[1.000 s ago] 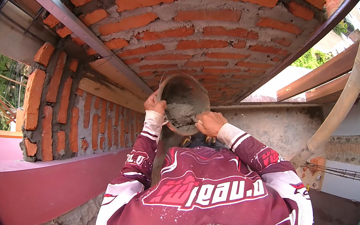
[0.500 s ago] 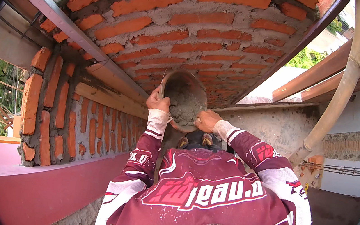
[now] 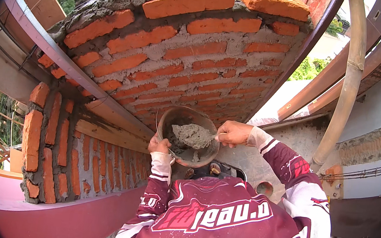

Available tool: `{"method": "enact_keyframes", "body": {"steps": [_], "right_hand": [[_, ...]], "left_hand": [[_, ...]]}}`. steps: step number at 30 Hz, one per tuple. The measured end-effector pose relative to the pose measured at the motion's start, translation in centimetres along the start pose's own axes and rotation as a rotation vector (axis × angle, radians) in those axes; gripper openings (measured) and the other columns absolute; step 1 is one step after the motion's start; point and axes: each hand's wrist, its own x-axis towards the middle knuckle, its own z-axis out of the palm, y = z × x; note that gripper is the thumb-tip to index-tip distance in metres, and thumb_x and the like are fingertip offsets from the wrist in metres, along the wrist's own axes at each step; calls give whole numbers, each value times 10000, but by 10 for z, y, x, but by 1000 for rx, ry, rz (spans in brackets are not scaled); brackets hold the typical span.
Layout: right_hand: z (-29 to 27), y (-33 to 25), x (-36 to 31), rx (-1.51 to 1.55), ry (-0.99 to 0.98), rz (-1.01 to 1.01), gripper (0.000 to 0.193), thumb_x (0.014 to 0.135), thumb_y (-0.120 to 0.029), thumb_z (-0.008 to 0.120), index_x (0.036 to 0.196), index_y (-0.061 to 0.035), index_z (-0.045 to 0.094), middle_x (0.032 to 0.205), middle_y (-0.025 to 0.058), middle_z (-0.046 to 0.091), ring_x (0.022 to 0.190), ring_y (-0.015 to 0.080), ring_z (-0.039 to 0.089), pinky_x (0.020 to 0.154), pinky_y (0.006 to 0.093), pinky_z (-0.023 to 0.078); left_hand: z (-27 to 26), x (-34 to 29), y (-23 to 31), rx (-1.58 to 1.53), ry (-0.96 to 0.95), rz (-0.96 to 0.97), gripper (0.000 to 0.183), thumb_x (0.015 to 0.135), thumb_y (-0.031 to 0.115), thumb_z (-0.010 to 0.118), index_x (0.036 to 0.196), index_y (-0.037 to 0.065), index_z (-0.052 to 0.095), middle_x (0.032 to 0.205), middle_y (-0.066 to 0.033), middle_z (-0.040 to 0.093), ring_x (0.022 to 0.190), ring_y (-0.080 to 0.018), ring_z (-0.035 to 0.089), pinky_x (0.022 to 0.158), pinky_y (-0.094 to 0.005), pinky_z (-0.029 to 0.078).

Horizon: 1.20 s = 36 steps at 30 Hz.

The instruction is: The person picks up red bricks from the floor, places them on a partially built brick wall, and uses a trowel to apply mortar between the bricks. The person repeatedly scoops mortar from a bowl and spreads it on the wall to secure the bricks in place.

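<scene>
My left hand [image 3: 160, 145] grips the near left rim of a round bucket [image 3: 209, 156] of grey mortar, its fingers closed over the edge. My right hand [image 3: 234, 134] is closed around the handle of a trowel [image 3: 217, 137], at the right side of the bucket. A heaped lump of wet mortar [image 3: 193, 135] covers the trowel's blade, held over the bucket's mouth. More mortar lies inside below it. In front of the bucket rises a brick wall [image 3: 195, 50] with grey joints, topped by fresh mortar and one brick [image 3: 272, 1] at the right.
A metal straightedge post [image 3: 75, 61] slants along the wall's left side. On the right a bamboo pole [image 3: 351, 82] stands near brown beams [image 3: 321, 90]. A lower brick section [image 3: 52, 144] stands at the left above a pink ledge [image 3: 66, 218]. A small round container [image 3: 264, 188] rests by my feet.
My right hand has risen out of the bucket to the right, lifting a trowel-load of mortar. The view has tilted up, bringing the wall's top into sight. My left hand still holds the rim.
</scene>
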Motion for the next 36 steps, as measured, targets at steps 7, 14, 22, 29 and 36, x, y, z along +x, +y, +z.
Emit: {"method": "enact_keyframes", "body": {"steps": [7, 14, 22, 29, 36], "right_hand": [[-155, -90, -134, -154, 261, -258, 360, 994, -317, 575, 860, 2, 674, 699, 22, 633, 594, 109, 581, 557, 289, 484], [-264, -189, -186, -637, 959, -410, 331, 1005, -344, 587, 981, -24, 671, 746, 36, 635, 622, 106, 602, 550, 255, 490], [-254, -157, -140, -1344, 1507, -331, 247, 891, -313, 684, 1078, -154, 662, 988, 25, 672, 884, 239, 704, 758, 409, 569], [-242, -171, -167, -1767, 1675, -522, 98, 834, -232, 566, 863, -160, 626, 839, 42, 630, 822, 220, 651, 712, 422, 485], [-231, -147, -189, -1825, 1705, -340, 222, 824, -213, 755, 1009, -147, 651, 922, -1, 600, 808, 202, 633, 705, 379, 475]], "left_hand": [[-5, -12, -27, 72, 99, 45, 595, 668, -99, 542, 1250, -45, 651, 699, 35, 554, 530, -69, 460, 486, -241, 394], [-38, -12, -45, 112, 215, 50, 579, 660, -113, 521, 1211, -34, 680, 752, -10, 644, 534, -82, 507, 482, -252, 397], [-75, -9, -55, 191, 379, -34, 628, 607, -106, 548, 1221, -51, 669, 862, -56, 686, 615, -139, 580, 521, -281, 452], [-85, -8, -61, 313, 342, 18, 604, 601, -97, 562, 1194, -62, 673, 868, -74, 690, 639, -152, 597, 544, -293, 472], [-84, -5, -58, 351, 261, -7, 614, 624, -104, 544, 1221, -38, 675, 827, -38, 673, 629, -125, 569, 541, -277, 453]]}}
